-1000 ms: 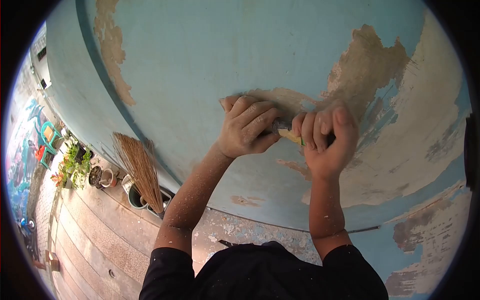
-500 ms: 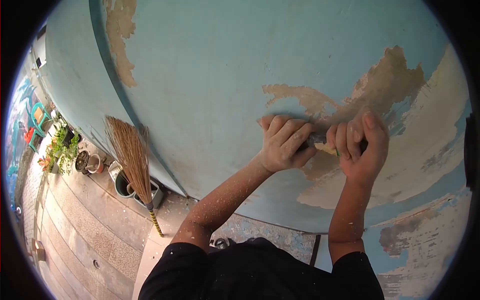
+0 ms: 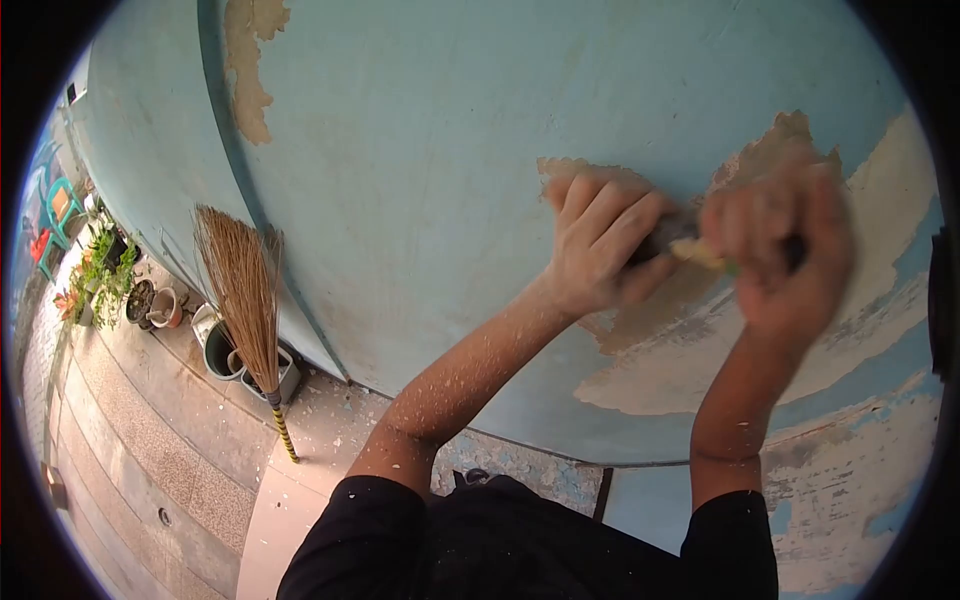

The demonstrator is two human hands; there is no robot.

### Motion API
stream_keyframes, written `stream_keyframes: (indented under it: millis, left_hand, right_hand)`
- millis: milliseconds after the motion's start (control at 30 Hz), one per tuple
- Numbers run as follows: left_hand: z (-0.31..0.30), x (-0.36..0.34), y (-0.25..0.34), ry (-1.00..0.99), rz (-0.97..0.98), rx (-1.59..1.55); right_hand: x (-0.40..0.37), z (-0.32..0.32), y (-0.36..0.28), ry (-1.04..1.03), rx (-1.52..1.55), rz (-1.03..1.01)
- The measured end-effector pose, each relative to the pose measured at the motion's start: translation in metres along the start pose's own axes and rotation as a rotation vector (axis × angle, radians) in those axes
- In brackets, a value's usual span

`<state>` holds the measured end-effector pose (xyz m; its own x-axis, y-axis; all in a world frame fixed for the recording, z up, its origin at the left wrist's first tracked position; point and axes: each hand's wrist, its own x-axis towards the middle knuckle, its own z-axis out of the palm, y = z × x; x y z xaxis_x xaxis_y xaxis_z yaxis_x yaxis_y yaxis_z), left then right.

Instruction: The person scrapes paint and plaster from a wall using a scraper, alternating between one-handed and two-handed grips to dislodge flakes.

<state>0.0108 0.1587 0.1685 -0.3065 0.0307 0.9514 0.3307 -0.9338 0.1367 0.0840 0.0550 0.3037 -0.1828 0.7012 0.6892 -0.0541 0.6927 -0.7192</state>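
Note:
Against the pale blue wall (image 3: 430, 180) I hold a scraper (image 3: 697, 254) between my two hands; a dark part and a yellow part of it show, the rest is covered. My left hand (image 3: 605, 240) is curled round its dark left end, knuckles up against the paint. On its right end my right hand (image 3: 785, 245) is closed, blurred by motion. Around the hands lies a bare brown patch (image 3: 640, 315) where paint is gone, with ragged edges. Paint flakes dot my left forearm.
A stick broom (image 3: 240, 295) stands bristles up at the left, before a dark bucket (image 3: 220, 352) and a grey container (image 3: 290, 378). Potted plants (image 3: 100, 265) and a green chair (image 3: 62, 205) are farther left. Paint chips (image 3: 525, 475) lie along the wall's foot.
Both hands and the scraper have moved right and slightly upward across the wall, the right hand farther. My view has shifted a little. Both hands keep their hold.

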Motion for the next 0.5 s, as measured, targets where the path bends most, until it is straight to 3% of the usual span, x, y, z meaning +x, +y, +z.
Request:
stream_keyframes:
  millis: [33, 133, 200, 233, 333, 400, 433, 500]
  left_hand:
    - [0.002, 0.022, 0.001, 0.017, 0.071, -0.075]
    - [0.007, 0.03, 0.003, 0.056, 0.049, -0.061]
    - [0.004, -0.025, -0.002, 0.086, -0.042, 0.003]
    - [0.003, -0.046, -0.002, 0.107, -0.137, 0.062]
    - [0.002, -0.039, 0.001, 0.134, -0.12, 0.064]
    - [0.006, 0.0, 0.0, 0.144, -0.039, -0.002]
    - [0.006, 0.016, 0.005, 0.143, 0.011, -0.076]
    - [0.009, 0.026, 0.008, 0.149, 0.011, -0.041]
  right_hand:
    - [0.012, -0.001, -0.01, -0.002, 0.003, 0.003]
    - [0.033, 0.0, -0.013, -0.118, -0.018, -0.068]
    - [0.01, 0.021, 0.009, -0.068, -0.34, 0.042]
    - [0.007, 0.017, 0.016, -0.059, -0.347, 0.042]
    - [0.006, 0.022, 0.016, -0.088, -0.225, 0.188]
    - [0.014, 0.036, -0.008, 0.07, -0.359, 0.017]
    - [0.023, 0.024, -0.012, 0.068, -0.358, 0.024]
    - [0.048, -0.013, -0.018, -0.29, 0.011, -0.037]
